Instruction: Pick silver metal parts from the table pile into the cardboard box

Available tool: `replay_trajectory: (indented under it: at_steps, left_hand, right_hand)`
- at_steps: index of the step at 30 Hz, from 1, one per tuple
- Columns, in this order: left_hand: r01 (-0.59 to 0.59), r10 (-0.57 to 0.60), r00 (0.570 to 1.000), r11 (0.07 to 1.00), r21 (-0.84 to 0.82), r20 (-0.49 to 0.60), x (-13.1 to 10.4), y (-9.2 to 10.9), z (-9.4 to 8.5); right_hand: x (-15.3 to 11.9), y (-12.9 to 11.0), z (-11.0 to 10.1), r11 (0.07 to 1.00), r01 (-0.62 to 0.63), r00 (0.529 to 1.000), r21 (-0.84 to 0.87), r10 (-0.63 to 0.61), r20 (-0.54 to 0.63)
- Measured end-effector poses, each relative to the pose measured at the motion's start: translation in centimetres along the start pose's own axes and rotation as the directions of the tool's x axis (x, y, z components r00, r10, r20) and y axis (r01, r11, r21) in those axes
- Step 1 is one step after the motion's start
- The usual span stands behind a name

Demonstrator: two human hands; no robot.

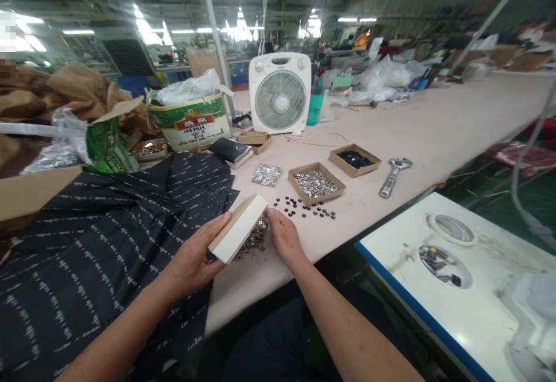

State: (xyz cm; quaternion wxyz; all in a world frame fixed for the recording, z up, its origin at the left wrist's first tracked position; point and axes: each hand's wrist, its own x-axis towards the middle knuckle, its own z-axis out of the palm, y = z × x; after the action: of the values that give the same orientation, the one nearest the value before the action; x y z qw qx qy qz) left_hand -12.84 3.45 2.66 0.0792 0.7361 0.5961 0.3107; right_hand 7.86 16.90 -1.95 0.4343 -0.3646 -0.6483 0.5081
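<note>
My left hand (pixel 197 257) grips a small cardboard box (pixel 241 228) by its near side. The box is tipped on its side, its white face toward me and its mouth toward the right. Metal snap parts (pixel 256 236) lie heaped at its mouth, close to the tabletop. My right hand (pixel 284 234) is closed, with its fingertips at the far corner of the box, beside the heap; its other fingers are partly hidden. Loose dark snap caps (pixel 295 205) are scattered just beyond. Dark printed fabric (pixel 143 237) lies under and left of my left hand.
Behind stand a cardboard tray (pixel 307 199) of silvery snap parts, another tray (pixel 369 168) of black parts and a bag of metal parts (pixel 266 174). An adjustable wrench (pixel 393 177) lies to the right. A box fan (pixel 280 121) stands at the back; a white machine table (pixel 438 219) borders the right.
</note>
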Motion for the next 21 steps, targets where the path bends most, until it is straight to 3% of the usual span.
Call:
replay_trajectory:
  at_steps: [2, 4, 7, 9, 16, 18, 21]
  left_hand:
    - [0.028, -0.027, 0.999, 0.999, -0.026, 0.019, -0.1, 0.0, 0.3]
    - [0.13, -0.129, 0.992, 0.986, -0.109, 0.012, -0.2, 0.1, 0.7]
    - [0.339, -0.363, 0.931, 0.893, -0.298, -0.029, -0.2, 0.2, 1.4]
    - [0.388, -0.424, 0.905, 0.862, -0.326, -0.044, -0.4, 0.4, 1.5]
    - [0.29, -0.325, 0.936, 0.929, -0.229, -0.132, -1.3, 2.1, 1.1]
    - [0.358, -0.409, 0.895, 0.897, -0.259, -0.178, -1.5, 2.6, 1.1]
    - [0.464, -0.547, 0.8, 0.825, -0.323, -0.248, -1.7, 3.3, 1.0]
  right_hand:
    - [-0.5, -0.1, -0.2, 1.0, 0.003, 1.0, -0.007, -0.003, -0.01]
    - [-0.9, -0.1, -0.3, 1.0, 0.002, 1.0, -0.013, -0.003, -0.029]
    - [-1.3, 0.0, -0.5, 1.0, 0.008, 0.998, -0.018, -0.009, -0.058]
    - [-1.4, 0.1, -0.5, 1.0, 0.015, 0.998, -0.023, -0.017, -0.067]
    - [-1.1, 0.2, -0.5, 0.998, 0.05, 0.997, -0.031, -0.051, -0.05]
    - [-1.1, 0.3, -0.6, 0.998, 0.054, 0.998, -0.031, -0.055, -0.034]
    - [-1.2, 0.4, -0.7, 0.998, 0.055, 0.998, -0.033, -0.056, -0.01]
